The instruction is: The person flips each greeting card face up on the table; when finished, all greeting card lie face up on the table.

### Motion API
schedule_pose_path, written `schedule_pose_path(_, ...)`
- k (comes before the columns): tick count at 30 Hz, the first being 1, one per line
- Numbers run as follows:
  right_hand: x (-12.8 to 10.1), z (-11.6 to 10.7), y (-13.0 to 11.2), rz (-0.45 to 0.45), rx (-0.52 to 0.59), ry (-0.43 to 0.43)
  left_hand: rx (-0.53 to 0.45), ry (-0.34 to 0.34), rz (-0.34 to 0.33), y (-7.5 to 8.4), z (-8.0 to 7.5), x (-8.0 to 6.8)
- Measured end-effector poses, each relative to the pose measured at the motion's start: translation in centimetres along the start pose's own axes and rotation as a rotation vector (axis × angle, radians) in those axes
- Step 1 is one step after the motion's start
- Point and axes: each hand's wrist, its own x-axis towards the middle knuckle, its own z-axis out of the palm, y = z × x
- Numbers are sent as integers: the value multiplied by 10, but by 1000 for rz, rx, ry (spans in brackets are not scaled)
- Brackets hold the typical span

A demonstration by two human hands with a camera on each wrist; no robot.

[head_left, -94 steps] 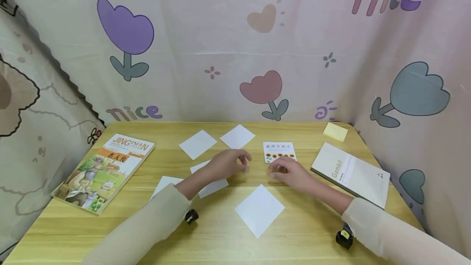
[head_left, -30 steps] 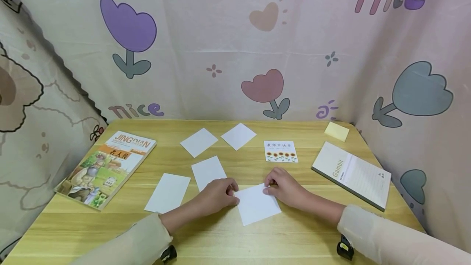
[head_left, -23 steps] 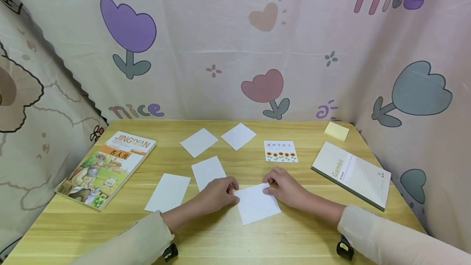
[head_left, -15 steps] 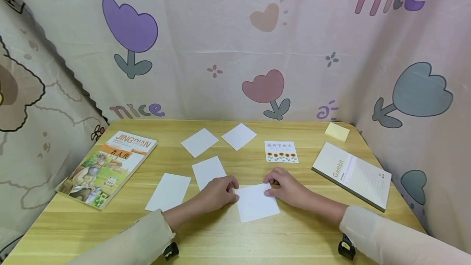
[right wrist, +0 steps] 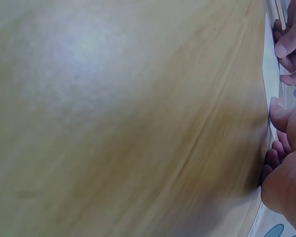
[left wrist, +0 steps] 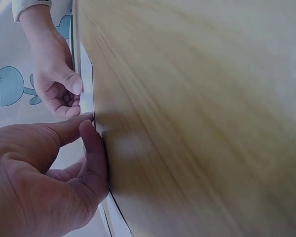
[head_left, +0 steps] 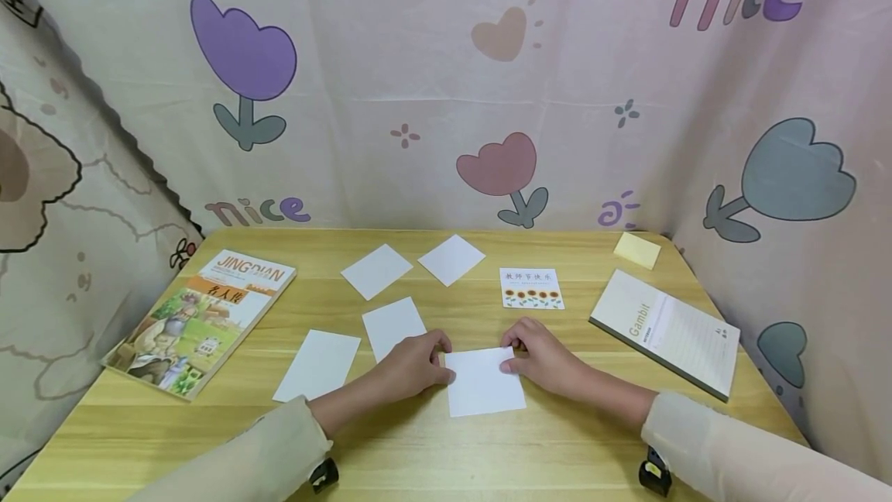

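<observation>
A picture book (head_left: 202, 319) is lying near the tabletop's (head_left: 418, 455) left edge. Toward the front middle, the left hand (head_left: 411, 366) is pinching the white card's (head_left: 484, 382) left edge — fingers curled. The right hand (head_left: 543, 355) is pinching its far right corner, grip likewise closed. A notebook (head_left: 665, 329) is resting by the right edge.

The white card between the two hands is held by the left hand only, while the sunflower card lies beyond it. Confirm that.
Not quite: both hands hold it. In the head view the left hand pinches the white card at its left edge and the right hand pinches its right edge. The sunflower card does lie beyond it.
</observation>
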Motion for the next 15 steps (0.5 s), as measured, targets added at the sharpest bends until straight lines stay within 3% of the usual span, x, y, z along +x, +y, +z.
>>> schedule_pose_path(15,-1,-1,-2,31,54,-6,28,48,11,-3,2,4)
